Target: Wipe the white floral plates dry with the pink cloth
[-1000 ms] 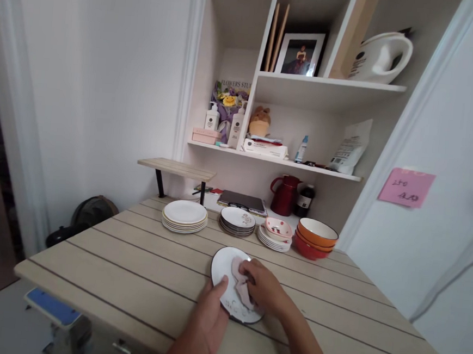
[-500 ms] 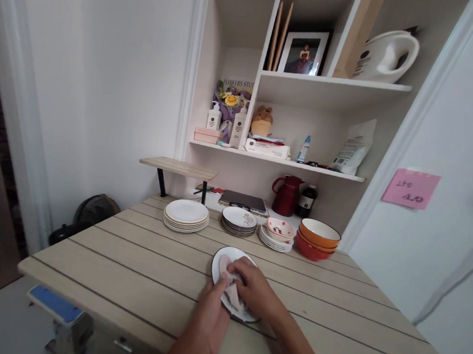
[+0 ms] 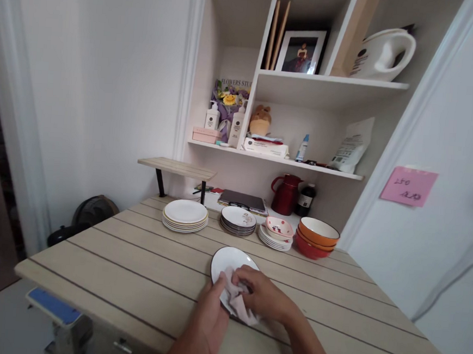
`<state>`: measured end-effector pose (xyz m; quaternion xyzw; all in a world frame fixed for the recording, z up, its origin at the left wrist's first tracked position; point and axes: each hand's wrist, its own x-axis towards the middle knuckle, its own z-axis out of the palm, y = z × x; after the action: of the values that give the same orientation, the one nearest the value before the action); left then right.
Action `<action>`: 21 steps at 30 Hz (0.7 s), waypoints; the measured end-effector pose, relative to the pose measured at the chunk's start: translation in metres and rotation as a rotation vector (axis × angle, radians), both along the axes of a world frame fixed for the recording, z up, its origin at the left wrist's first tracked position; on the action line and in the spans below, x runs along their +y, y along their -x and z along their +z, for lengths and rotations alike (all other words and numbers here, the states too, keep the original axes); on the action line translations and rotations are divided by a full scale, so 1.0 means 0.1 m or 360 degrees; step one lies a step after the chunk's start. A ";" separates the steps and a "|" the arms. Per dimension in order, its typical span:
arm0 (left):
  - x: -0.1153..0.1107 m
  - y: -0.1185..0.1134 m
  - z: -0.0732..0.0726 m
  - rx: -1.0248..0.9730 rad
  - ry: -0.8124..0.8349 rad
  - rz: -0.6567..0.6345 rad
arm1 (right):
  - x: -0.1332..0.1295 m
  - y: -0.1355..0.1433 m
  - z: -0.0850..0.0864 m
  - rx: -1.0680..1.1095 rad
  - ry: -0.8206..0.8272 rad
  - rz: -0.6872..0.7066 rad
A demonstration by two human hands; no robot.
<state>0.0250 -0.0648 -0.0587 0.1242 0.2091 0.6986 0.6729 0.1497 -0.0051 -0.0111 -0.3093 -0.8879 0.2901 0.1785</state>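
A white plate with a dark rim [image 3: 225,259] is held tilted above the wooden table, near its front. My left hand [image 3: 213,306] grips the plate's lower left edge, thumb on the upper face and the other fingers hidden beneath. A crumpled pale pink cloth [image 3: 238,296] lies against the plate's face. My right hand [image 3: 262,292] is closed on the cloth and presses it on the right part of the plate. The cloth's lower end hangs over the plate's near edge.
Along the table's back [image 3: 140,256] stand stacked white plates [image 3: 185,212], dark-rimmed plates [image 3: 238,218], small plates under a pink bowl [image 3: 279,228], and orange and red bowls [image 3: 318,233]. Behind them are a red jug [image 3: 286,194], a dark bottle [image 3: 306,199] and a small raised shelf [image 3: 178,167].
My right hand has slid the cloth toward the right and nearer edge of the plate, baring more of its upper left face. My left hand keeps its hold.
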 end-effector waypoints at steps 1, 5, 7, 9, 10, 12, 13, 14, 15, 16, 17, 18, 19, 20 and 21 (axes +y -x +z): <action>0.00 0.00 0.01 0.0005 0.0008 0.0017 | 0.00 0.05 -0.02 0.0060 -0.0008 -0.0007; -0.01 -0.01 0.04 -0.0012 0.0025 -0.0010 | 0.03 0.21 -0.12 0.0217 -0.0133 -0.0186; -0.01 -0.01 0.04 -0.0016 0.0013 -0.0029 | 0.07 0.23 -0.15 0.0215 -0.0207 -0.0289; 0.00 -0.01 0.03 -0.0009 0.0004 -0.0029 | 0.12 0.18 -0.16 0.0154 -0.0259 -0.0374; 0.00 0.00 0.03 -0.0006 0.0005 -0.0035 | 0.14 0.14 -0.15 0.0099 -0.0271 -0.0414; -0.01 0.00 0.02 -0.0008 0.0015 -0.0066 | 0.15 0.04 -0.13 -0.0052 -0.0269 -0.0490; -0.01 0.01 0.02 -0.0013 0.0021 -0.0087 | 0.15 -0.01 -0.11 -0.0135 -0.0258 -0.0506; -0.01 0.01 0.02 -0.0020 0.0027 -0.0105 | 0.14 -0.06 -0.08 -0.0207 -0.0245 -0.0494; -0.01 0.01 0.01 -0.0025 0.0029 -0.0115 | 0.13 -0.09 -0.06 -0.0259 -0.0231 -0.0452; -0.01 0.01 0.01 -0.0027 0.0025 -0.0119 | 0.11 -0.12 -0.04 -0.0286 -0.0219 -0.0386; -0.01 0.01 0.00 -0.0028 0.0018 -0.0117 | 0.10 -0.13 -0.02 -0.0289 -0.0208 -0.0307; 0.00 0.01 -0.01 -0.0026 0.0008 -0.0108 | 0.08 -0.13 -0.01 -0.0271 -0.0196 -0.0230; 0.00 0.01 -0.03 -0.0024 -0.0004 -0.0094 | 0.06 -0.11 -0.01 -0.0235 -0.0183 -0.0169; 0.01 0.01 -0.04 -0.0020 -0.0016 -0.0076 | 0.05 -0.08 -0.02 -0.0186 -0.0169 -0.0127; 0.02 0.01 -0.04 -0.0017 -0.0023 -0.0056 | 0.05 -0.04 -0.03 -0.0128 -0.0158 -0.0106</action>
<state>0.0240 -0.0629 -0.0632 0.1292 0.1982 0.6888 0.6853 0.1533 -0.0005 -0.0141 -0.3407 -0.8969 0.2270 0.1674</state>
